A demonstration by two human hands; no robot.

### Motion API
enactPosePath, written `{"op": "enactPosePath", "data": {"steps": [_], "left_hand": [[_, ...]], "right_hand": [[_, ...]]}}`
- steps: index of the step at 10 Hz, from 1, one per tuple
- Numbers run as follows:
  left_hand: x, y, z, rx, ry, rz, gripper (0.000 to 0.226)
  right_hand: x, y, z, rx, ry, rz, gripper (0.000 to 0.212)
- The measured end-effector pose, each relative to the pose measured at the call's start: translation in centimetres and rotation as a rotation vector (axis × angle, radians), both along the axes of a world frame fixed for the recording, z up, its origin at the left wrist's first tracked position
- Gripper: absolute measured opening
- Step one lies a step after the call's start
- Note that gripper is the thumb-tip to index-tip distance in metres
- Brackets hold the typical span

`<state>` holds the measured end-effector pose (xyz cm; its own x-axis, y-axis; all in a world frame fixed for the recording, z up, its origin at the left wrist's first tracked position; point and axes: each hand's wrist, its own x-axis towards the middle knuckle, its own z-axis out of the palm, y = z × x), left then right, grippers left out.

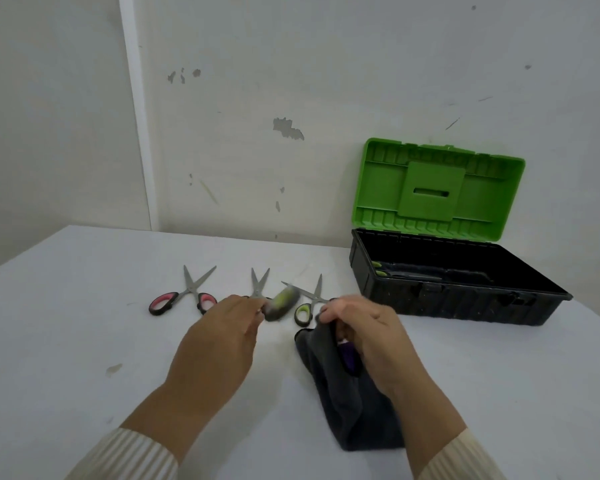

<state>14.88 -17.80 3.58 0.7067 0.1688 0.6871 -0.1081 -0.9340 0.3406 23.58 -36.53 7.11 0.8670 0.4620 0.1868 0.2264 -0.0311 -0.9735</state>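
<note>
My left hand (222,329) pinches blurred handle of middle scissors (259,289); right hand (364,332) grips dark cloth (326,379) on worktop (84,323).

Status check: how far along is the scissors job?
Looks done: one green-handled tool lies in the open toolbox. In hand: the left hand grips the middle scissors at their blurred handle, while the right hand holds the dark cloth. Left: the pink-handled scissors and the green-handled scissors lie on the table, outside the box.
</note>
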Motion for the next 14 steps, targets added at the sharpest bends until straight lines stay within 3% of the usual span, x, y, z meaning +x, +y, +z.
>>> {"op": "enactPosePath", "data": {"steps": [1,2,3,4,5,7,8,9,11,12,14], "left_hand": [[0.7,-0.1,-1.0,0.078,0.033,-0.027,0.029],[0.9,-0.1,-1.2,0.084,0.058,-0.032,0.028],[0.4,-0.8,0.0,-0.15,0.065,0.026,0.011],[0.2,-0.9,1.2,-0.642,0.27,0.087,0.027],[-0.1,0.0,2.0,-1.028,0.509,-0.09,0.017],[-0.3,0.2,1.9,-1.067,0.647,-0.191,0.028],[-0.3,0.0,1.8,-1.061,0.687,-0.183,0.029],[-0.1,-0.8,1.5,-0.919,0.717,-0.132,0.031],[0.4,-2.1,0.3,-0.81,0.673,-0.08,0.032],[0.4,-2.4,0.3,-0.776,0.637,-0.086,0.036],[0.6,-2.7,0.5,-0.636,0.605,-0.028,0.04]], "right_hand": [[-0.8,0.1,-0.1,-0.13,0.118,0.145,0.064],[-1.1,0.4,0.2,-0.28,0.081,0.189,0.039],[-0.8,0.4,0.1,-0.285,0.05,0.169,0.018],[-0.6,0.1,0.1,-0.301,0.042,0.16,0.018],[-0.4,-0.3,0.0,-0.33,0.007,0.168,0.019],[0.2,-0.6,0.0,-0.389,0.018,0.043,0.02],[1.4,-1.5,0.3,-0.177,0.068,-0.278,0.007],[1.1,-1.4,0.7,-0.108,-0.18,-0.42,0.019],[-1.9,2.9,-1.8,-0.494,-0.686,-0.012,0.014],[-0.5,2.6,-1.6,-0.485,-0.666,-0.196,0.015],[-1.7,3.1,-1.5,-0.42,-0.639,-0.149,0.014]]}}
